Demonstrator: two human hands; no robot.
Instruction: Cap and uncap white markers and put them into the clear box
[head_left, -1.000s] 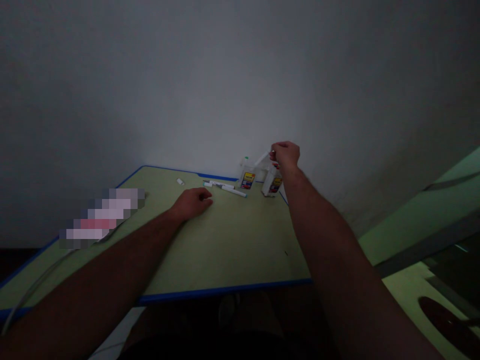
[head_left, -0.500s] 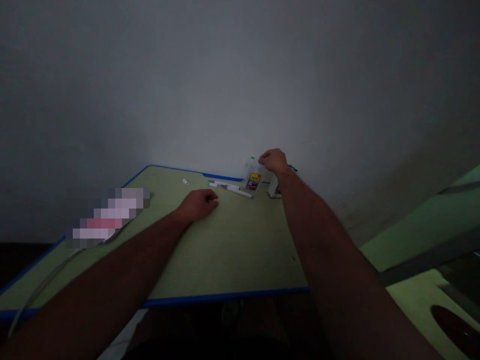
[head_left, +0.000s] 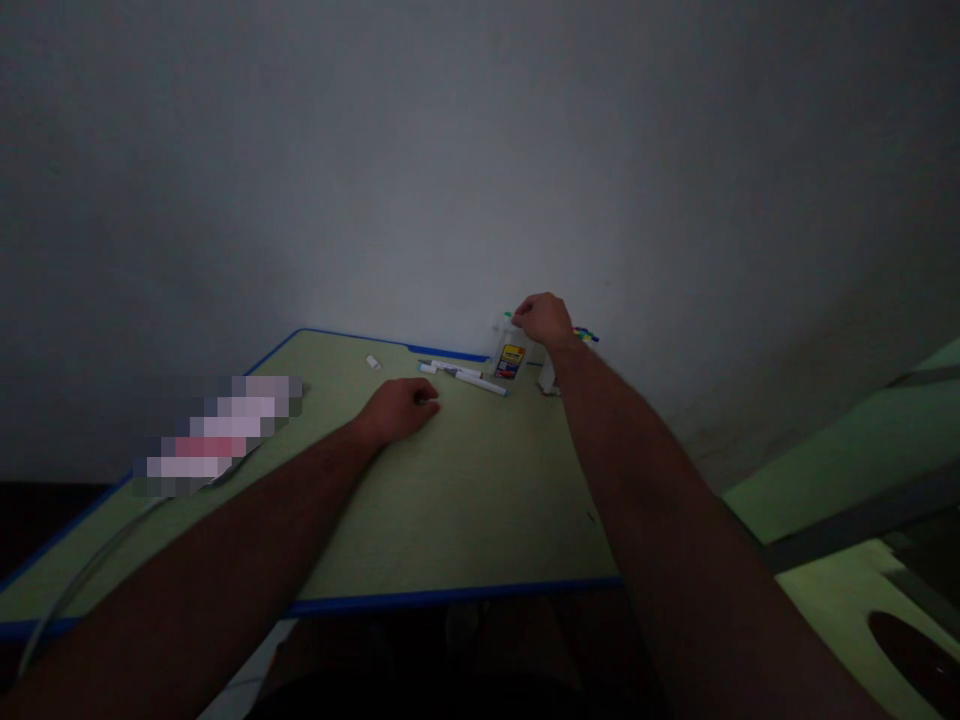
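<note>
From the head view, I'm looking down on a pale green table (head_left: 450,500) with blue edging, pushed up near a grey wall (head_left: 450,180). The right hand (head_left: 546,318) is over at the far side, its fingertips drawn narrowly together right at the top of the clear box (head_left: 510,362), beside a green tip (head_left: 508,315). I can't tell whether anything is pinched in there. The clear box stands on the table near the wall, its yellow, red and blue label facing me.

Just right of it, the second box (head_left: 548,376) is partly hidden behind the right wrist, with coloured caps (head_left: 586,335) showing beyond the arm.

The left hand (head_left: 397,408) is at the tabletop, palm down, fingers curled, a small gap between thumb and fingers, and I see nothing in it. Just beyond it lie two white pens (head_left: 480,382), close together, with a short blue-ended piece (head_left: 427,368) at their left end. A small white cap (head_left: 373,361) lies farther left. Over on the left side there's a pixelated object (head_left: 232,420), a pale cable (head_left: 82,565) running from it towards me.
</note>
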